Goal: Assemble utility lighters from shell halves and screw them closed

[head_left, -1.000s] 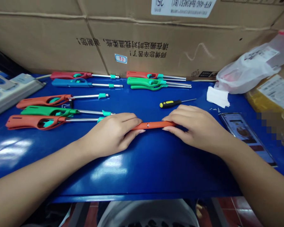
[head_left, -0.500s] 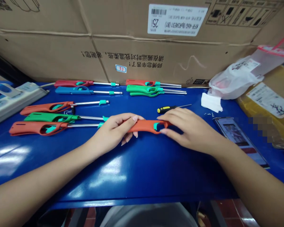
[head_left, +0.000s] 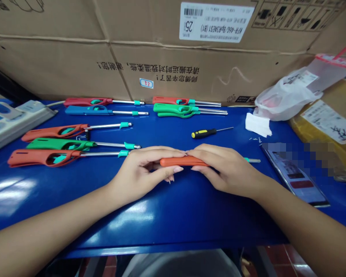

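An orange long-necked lighter (head_left: pixel 180 161) is held between both hands over the blue table, its narrow side turned up. My left hand (head_left: pixel 147 165) grips the rounded handle end, thumb along the near side. Around the other part of the body, my right hand (head_left: pixel 226 169) is closed, hiding the trigger area; the tip of the metal tube (head_left: pixel 255 161) shows past it. Beyond the hands lies a black and yellow screwdriver (head_left: pixel 203 133). To the left rest a green lighter (head_left: pixel 60 144) and two orange lighters, the nearer orange lighter (head_left: pixel 46 157) with its tube reaching toward my left hand.
Along the back lie a red lighter (head_left: pixel 88 101), a blue lighter (head_left: pixel 88 110) and a green lighter (head_left: pixel 173 110). A large cardboard box (head_left: pixel 75 73) walls the rear. A power strip (head_left: pixel 17 119) stands left; a phone (head_left: pixel 295 177), white paper (head_left: pixel 258 125) and plastic bag (head_left: pixel 288 94) are right.
The orange lighter has been rolled so its narrow side faces up, and its trigger opening is now hidden. My right hand has closed further round the body, and my left thumb has shifted nearer me.
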`<move>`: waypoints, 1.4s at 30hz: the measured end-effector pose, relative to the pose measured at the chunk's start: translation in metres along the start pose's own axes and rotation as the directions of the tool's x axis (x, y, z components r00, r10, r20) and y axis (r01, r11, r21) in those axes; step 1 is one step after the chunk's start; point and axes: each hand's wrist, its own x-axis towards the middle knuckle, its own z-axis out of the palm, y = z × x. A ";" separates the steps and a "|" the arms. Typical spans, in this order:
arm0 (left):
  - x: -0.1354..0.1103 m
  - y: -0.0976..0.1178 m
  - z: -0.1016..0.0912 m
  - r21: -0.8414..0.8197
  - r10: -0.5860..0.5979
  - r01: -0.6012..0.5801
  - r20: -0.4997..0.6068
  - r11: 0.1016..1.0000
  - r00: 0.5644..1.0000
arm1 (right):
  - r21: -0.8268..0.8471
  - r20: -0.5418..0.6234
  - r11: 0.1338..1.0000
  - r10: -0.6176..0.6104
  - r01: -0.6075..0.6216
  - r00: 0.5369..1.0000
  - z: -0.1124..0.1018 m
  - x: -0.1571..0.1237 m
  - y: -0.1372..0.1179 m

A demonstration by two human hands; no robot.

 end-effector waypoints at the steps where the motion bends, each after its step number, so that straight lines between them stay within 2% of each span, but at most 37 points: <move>1: -0.001 0.001 0.000 0.011 0.011 -0.011 0.003 1.000 1.000 | 0.004 -0.018 1.000 -0.009 0.010 1.000 0.002 0.000 -0.001; 4: -0.003 0.002 -0.001 0.080 0.050 -0.049 -0.012 0.996 0.999 | -0.002 -0.065 1.000 -0.018 0.018 0.998 0.004 0.000 -0.005; 8: -0.002 0.003 -0.003 0.175 0.116 -0.106 -0.048 0.979 0.992 | 0.007 -0.048 1.000 0.019 -0.019 0.999 0.001 0.002 -0.004; 11: -0.001 0.003 -0.005 0.157 0.094 -0.077 -0.104 0.985 0.990 | -0.027 -0.035 0.998 0.061 -0.062 0.998 -0.003 0.001 0.004; 15: -0.001 0.004 -0.006 0.101 0.039 -0.023 -0.151 0.995 0.988 | -0.134 -0.031 0.991 0.006 -0.010 0.999 -0.011 -0.002 0.015; 18: -0.002 0.003 -0.007 0.102 0.041 -0.027 -0.129 0.994 0.991 | -0.099 -0.042 0.995 0.008 -0.013 0.999 -0.016 -0.004 0.016; 22: -0.001 0.000 -0.009 0.091 0.073 -0.062 -0.120 0.994 0.990 | -0.052 0.019 0.998 0.038 -0.037 0.999 -0.016 -0.003 0.014; 28: 0.004 -0.004 -0.010 0.292 0.081 -0.072 -0.018 0.954 0.997 | -0.033 0.078 0.999 -0.034 0.037 0.996 -0.009 0.002 0.012; 30: 0.004 -0.004 -0.010 0.271 0.075 -0.080 0.027 0.959 0.997 | -0.031 0.105 0.998 -0.049 0.052 0.993 -0.009 0.003 0.012; 34: 0.004 0.001 -0.011 0.182 0.006 -0.016 0.056 0.983 0.998 | -0.028 0.129 0.999 -0.040 0.044 0.991 -0.011 0.002 0.010; 37: 0.005 0.004 -0.013 0.189 -0.026 0.011 0.076 0.982 0.997 | -0.039 0.159 0.998 -0.043 0.050 0.986 -0.014 0.002 0.008; 42: 0.007 0.004 -0.021 0.309 0.020 -0.013 -0.021 0.951 1.000 | -0.213 0.108 0.976 0.079 -0.054 0.991 -0.025 -0.002 0.021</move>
